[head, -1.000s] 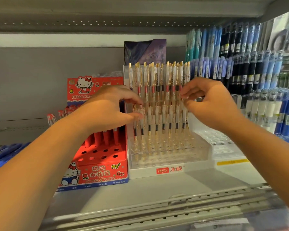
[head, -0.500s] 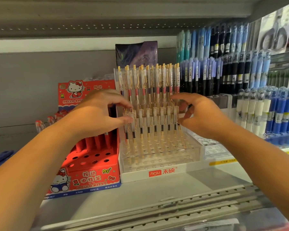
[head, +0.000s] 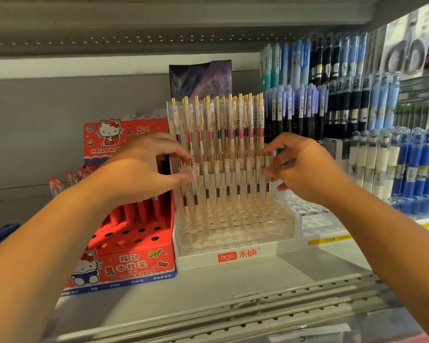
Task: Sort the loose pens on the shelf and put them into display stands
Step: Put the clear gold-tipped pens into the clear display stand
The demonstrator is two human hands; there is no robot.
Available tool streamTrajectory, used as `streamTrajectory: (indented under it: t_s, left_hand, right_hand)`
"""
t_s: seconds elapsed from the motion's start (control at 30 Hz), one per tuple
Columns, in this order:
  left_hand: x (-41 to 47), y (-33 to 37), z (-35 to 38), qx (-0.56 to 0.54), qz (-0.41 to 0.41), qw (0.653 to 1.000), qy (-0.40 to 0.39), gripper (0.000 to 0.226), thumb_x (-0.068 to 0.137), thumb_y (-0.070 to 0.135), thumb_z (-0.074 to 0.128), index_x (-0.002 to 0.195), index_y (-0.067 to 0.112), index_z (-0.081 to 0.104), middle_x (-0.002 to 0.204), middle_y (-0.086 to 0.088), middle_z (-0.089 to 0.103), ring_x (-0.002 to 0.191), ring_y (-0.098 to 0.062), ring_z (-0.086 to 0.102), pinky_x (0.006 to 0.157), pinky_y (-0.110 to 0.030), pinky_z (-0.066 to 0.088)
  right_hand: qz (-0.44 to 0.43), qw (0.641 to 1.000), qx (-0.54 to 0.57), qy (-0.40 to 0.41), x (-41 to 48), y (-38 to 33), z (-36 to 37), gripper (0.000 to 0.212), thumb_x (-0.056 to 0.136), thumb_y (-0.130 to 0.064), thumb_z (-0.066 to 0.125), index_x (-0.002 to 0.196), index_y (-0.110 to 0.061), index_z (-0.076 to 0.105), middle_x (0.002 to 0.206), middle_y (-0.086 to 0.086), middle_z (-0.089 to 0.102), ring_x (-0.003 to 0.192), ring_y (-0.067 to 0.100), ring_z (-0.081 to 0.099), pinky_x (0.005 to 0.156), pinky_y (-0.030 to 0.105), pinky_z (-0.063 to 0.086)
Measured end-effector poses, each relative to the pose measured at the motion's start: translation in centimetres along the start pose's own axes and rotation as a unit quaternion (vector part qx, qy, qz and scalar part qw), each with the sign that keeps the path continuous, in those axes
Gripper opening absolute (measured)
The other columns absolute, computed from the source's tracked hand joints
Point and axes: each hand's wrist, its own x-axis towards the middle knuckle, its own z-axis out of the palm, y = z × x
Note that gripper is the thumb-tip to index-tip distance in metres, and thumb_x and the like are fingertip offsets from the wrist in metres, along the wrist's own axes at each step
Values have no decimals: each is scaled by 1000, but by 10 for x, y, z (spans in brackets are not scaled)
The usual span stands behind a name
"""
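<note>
At the clear stand (head: 235,254), the left hand (head: 144,169) pinches the left-end pen (head: 195,194) of its front row, and the right hand (head: 305,169) pinches the right-end pen (head: 267,186). Each tip is best pressed straight down into its own hole, keeping the row level.

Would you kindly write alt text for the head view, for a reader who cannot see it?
Two bare hands reach a clear pen stand on a shop shelf: the left hand pinches a left-end pen in the lower row, the right hand the right-end pen. A red cartoon stand sits alongside.
</note>
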Motion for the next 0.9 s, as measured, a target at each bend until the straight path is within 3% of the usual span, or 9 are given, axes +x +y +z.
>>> streamTrajectory:
  t_s: [0.13,0.33,0.47,0.63,0.73,0.8,0.9]
  left_hand:
    - [0,-1,0,0,-1,1000,-1,29,79,49,73,105,39,67,105,28,53,96,18,45,76,-5,29]
    - [0,-3,0,-5,2,1000,-7,25,78,51,73,101,44,66,109,25,56,99,8,50,81,-8,29]
    - [-2,1,-2,-13,0,1000,-11,24,80,48,73,102,44,65,110,22,57,103,0,53,91,-24,41]
    - [-21,19,-12,-56,7,998,40,30,87,42,68,116,34,66,116,18,61,109,0,56,97,-27,46]
    - [-52,21,-23,-106,-4,992,74,33,87,37,70,120,33,65,116,21,65,109,4,58,93,-16,46]
    - [-79,14,-31,-145,-40,986,72,34,87,37,70,121,34,65,117,23,65,109,7,58,91,-9,43]
    - [-121,-8,-47,-206,-109,969,82,29,87,29,71,115,28,68,111,17,69,103,2,63,89,-16,48]
  right_hand:
    - [-4,1000,-18,2,-1,1,2,33,86,-9,72,109,-31,62,88,-3,69,74,19,70,62,39,62]
    - [-36,996,-46,68,-8,-4,0,39,86,-17,71,120,-33,64,99,-11,64,90,6,63,86,22,52]
    - [-118,987,6,105,-18,-23,4,42,88,-12,66,126,-28,62,114,-12,64,106,0,58,91,20,48]
    - [-181,979,95,-22,-34,-51,18,39,91,-10,64,126,-26,61,115,-14,67,108,2,62,93,23,52]
    - [-168,973,140,-71,-43,-69,31,35,90,-6,66,117,-27,64,110,-8,70,104,6,65,94,28,53]
    - [-155,971,152,-99,-47,-83,42,31,89,-6,66,113,-25,68,106,-6,71,101,6,66,93,28,53]
    - [-130,968,154,-148,-52,-111,66,29,89,-10,68,114,-24,68,107,-5,71,102,7,66,92,28,53]
